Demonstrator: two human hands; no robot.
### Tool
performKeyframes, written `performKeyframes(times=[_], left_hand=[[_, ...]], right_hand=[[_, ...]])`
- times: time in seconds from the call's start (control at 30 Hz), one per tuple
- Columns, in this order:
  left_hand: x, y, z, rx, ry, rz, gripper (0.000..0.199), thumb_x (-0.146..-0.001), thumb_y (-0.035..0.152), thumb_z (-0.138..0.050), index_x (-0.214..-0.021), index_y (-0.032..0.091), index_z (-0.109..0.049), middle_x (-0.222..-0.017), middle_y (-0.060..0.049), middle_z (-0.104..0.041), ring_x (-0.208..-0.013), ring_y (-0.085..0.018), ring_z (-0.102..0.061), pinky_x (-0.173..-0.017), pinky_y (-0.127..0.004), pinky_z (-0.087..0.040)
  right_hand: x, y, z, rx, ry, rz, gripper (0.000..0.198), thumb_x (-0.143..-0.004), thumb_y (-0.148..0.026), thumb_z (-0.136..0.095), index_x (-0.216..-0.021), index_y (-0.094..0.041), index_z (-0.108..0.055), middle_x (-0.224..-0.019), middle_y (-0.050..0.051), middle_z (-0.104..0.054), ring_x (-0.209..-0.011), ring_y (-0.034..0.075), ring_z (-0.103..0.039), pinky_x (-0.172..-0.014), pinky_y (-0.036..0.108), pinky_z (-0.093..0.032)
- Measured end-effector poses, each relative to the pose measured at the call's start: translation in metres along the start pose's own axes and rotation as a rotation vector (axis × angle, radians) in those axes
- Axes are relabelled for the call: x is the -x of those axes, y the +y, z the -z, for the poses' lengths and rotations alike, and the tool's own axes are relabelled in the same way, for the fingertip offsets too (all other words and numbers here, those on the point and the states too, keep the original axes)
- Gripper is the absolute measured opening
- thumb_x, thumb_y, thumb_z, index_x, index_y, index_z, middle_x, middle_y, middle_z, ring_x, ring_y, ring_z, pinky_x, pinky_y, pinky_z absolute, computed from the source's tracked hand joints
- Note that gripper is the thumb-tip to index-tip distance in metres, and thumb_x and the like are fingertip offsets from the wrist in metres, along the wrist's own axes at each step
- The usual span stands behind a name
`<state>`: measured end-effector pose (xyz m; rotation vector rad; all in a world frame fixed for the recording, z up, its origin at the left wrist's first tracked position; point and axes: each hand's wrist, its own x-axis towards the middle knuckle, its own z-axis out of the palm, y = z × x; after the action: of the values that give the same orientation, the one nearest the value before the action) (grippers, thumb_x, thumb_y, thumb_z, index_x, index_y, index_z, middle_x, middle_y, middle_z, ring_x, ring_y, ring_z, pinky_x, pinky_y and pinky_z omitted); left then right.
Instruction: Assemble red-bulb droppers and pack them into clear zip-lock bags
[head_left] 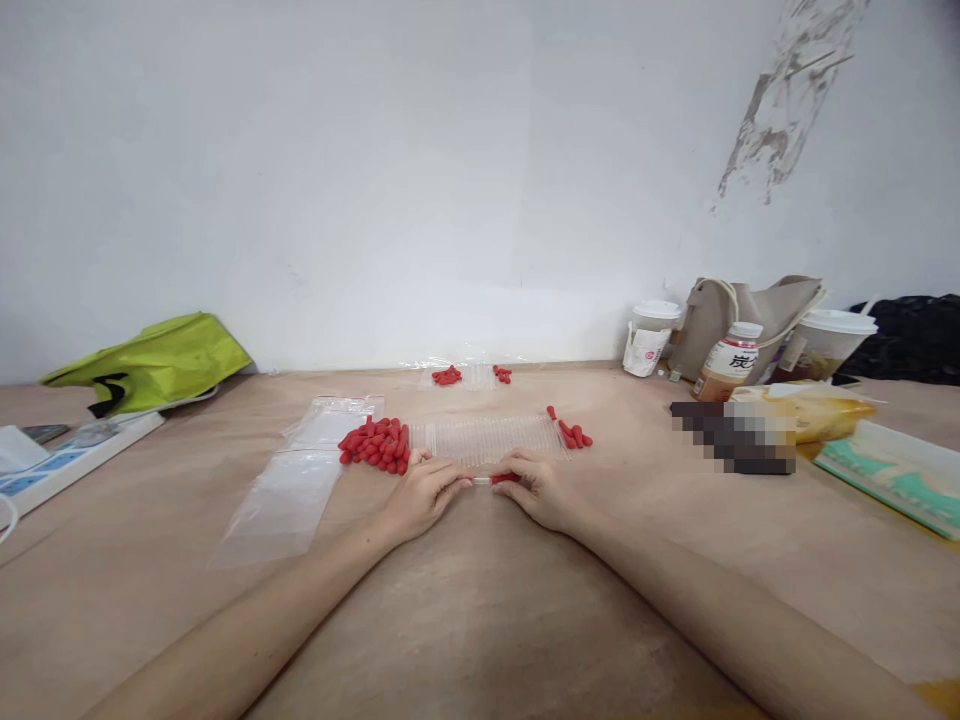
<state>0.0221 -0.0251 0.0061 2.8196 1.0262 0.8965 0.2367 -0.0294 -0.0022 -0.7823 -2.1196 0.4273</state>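
Note:
Close in front of me, my left hand [429, 492] pinches a thin clear glass tube [481, 481]. Red rubber bulb [505, 478] in its fingers, my right hand [541, 490] holds this at the tube's right end; whether the tube sits inside the bulb is hard to see. Just beyond both hands lies a row of clear glass tubes [487, 438] side by side. A heap of red rubber bulbs [375, 443] rests left of the row. At its right end are several more red bulbs [576, 437], one of them apparently on a tube.
Flat clear zip bags [281, 500] lie left of the heap. Near the wall is a bag with red-bulbed tubes [476, 377]. Left stand a power strip [82, 460] and a green bag [157, 360]. Right are cups [652, 340], a bottle [727, 362], a handbag [757, 305] and a pale-green package [892, 475].

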Motion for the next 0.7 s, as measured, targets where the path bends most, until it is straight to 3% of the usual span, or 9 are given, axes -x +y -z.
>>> performKeyframes(times=[0.4,0.7], left_hand=[[0.0,0.004,-0.001,-0.091,0.053,-0.037,0.026,-0.091,0.027,-0.039,-0.082,0.02,-0.062,-0.071,0.0,-0.065,-0.063,-0.013,-0.054,-0.071,-0.03,-0.028],[0.002,0.003,-0.005,-0.106,0.042,-0.034,0.023,-0.09,0.025,-0.04,-0.085,0.021,-0.063,-0.072,0.0,-0.064,-0.063,-0.013,-0.053,-0.068,-0.029,-0.026]], right_hand=[[-0.001,0.011,-0.006,0.006,0.008,0.095,0.015,-0.081,-0.019,-0.051,-0.087,-0.019,-0.064,-0.076,0.003,-0.064,-0.071,0.012,-0.058,-0.065,0.023,-0.044],[-0.002,0.005,-0.006,0.179,-0.018,0.128,0.012,-0.079,-0.022,-0.052,-0.084,-0.018,-0.063,-0.071,0.003,-0.061,-0.068,0.013,-0.054,-0.064,0.024,-0.041]])
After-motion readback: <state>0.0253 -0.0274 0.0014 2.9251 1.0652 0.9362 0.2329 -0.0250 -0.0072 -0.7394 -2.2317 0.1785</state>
